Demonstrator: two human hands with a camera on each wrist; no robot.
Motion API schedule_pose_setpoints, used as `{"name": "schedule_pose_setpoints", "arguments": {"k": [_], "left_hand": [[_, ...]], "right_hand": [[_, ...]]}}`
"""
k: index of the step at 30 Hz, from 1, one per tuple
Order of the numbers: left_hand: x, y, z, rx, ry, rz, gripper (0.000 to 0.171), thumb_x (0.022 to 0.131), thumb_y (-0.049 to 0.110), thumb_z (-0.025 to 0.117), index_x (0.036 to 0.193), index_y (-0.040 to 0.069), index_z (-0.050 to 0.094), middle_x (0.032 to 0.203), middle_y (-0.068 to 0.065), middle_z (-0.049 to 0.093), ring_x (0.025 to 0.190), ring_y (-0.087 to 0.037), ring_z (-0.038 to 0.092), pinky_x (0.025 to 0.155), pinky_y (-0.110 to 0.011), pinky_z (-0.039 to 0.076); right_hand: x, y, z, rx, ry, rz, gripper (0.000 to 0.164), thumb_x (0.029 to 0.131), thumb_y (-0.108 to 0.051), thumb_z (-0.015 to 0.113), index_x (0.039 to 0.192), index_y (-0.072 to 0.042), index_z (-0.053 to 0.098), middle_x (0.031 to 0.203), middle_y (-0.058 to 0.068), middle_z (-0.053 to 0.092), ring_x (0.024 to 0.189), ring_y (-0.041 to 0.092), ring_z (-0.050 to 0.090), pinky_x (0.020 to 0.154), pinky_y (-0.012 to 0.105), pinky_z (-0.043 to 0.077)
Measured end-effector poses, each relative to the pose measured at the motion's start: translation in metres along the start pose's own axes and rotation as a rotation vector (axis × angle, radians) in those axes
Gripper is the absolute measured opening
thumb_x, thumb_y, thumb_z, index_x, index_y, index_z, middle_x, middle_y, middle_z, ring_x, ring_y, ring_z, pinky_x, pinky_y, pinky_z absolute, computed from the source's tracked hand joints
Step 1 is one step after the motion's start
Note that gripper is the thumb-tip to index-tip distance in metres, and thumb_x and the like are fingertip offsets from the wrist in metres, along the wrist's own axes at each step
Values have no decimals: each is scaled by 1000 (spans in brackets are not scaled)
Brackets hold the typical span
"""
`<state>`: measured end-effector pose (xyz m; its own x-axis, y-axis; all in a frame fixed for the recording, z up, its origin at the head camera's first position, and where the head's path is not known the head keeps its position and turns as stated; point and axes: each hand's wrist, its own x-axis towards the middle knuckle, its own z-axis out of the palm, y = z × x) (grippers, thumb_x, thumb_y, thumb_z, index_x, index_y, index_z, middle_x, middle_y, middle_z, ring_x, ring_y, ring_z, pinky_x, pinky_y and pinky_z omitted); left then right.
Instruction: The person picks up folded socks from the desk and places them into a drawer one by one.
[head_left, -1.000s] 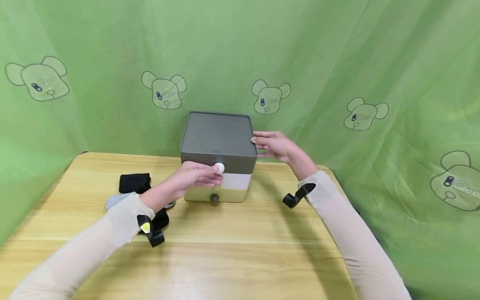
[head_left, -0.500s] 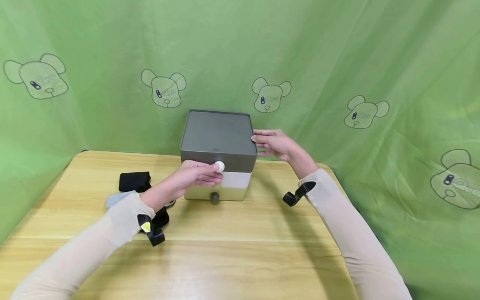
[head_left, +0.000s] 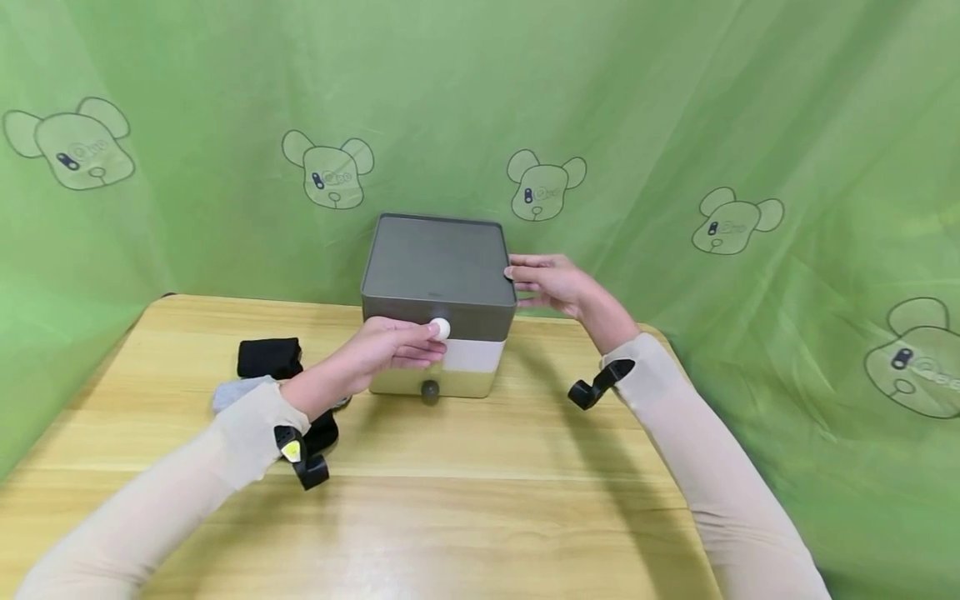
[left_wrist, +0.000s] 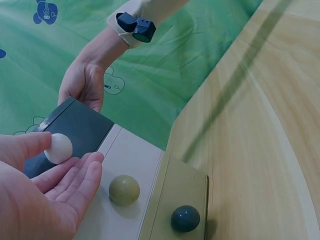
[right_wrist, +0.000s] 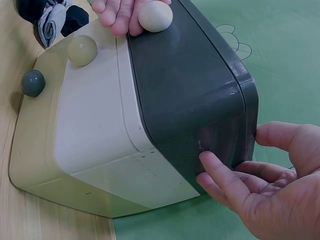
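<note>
A three-tier drawer box [head_left: 441,258] stands at the back of the wooden table, dark grey on top, white in the middle and yellow-green at the bottom. My left hand [head_left: 390,343] pinches the round white knob [left_wrist: 61,148] of the top drawer between thumb and fingers. Below it are the olive knob [left_wrist: 124,190] and the dark grey knob [head_left: 430,392]. All three drawers sit flush. At the box's right side, my right hand [head_left: 555,285] has its thumb at the top rim and its fingers [right_wrist: 225,180] lightly bent against the side wall.
Left of the box lie black folded cloth [head_left: 268,358] and grey folded cloth [head_left: 238,392], looking like socks, partly hidden by my left forearm. A green curtain [head_left: 450,100] with printed bear heads hangs close behind the box. The wooden tabletop [head_left: 465,500] stretches in front.
The head view has tilted slightly, so the box and table sit a little higher in the picture. Both hands keep their places on the box.
</note>
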<state>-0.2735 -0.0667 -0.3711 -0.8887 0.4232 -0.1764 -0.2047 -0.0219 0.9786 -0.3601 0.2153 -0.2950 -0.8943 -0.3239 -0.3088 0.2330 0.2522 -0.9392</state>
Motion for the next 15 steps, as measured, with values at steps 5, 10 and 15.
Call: {"name": "schedule_pose_setpoints", "arguments": {"k": [5, 10, 15], "left_hand": [[-1, -1, 0, -7, 15, 0, 44, 101, 25, 65, 130, -8, 62, 123, -21, 72, 98, -14, 75, 101, -39, 57], [-2, -9, 0, -58, 43, 2, 46, 103, 30, 62, 132, -6, 61, 116, -16, 75, 97, -14, 76, 94, -31, 60], [-7, -22, -5, -115, 85, -39, 50, 106, 34, 56, 131, -8, 60, 103, -6, 78, 92, -13, 76, 91, -29, 61]], "right_hand": [[0, -1, 1, 4, 3, -5, 61, 104, -11, 56, 159, -3, 29, 161, 22, 37, 148, 38, 40, 116, 52, 43], [0, -1, 0, 5, 2, -8, 61, 104, -10, 55, 159, -3, 29, 161, 22, 36, 147, 38, 41, 116, 52, 43], [0, -1, 0, 10, -13, -3, 61, 104, -9, 55, 159, -2, 28, 163, 22, 34, 148, 39, 38, 116, 52, 43]]}}
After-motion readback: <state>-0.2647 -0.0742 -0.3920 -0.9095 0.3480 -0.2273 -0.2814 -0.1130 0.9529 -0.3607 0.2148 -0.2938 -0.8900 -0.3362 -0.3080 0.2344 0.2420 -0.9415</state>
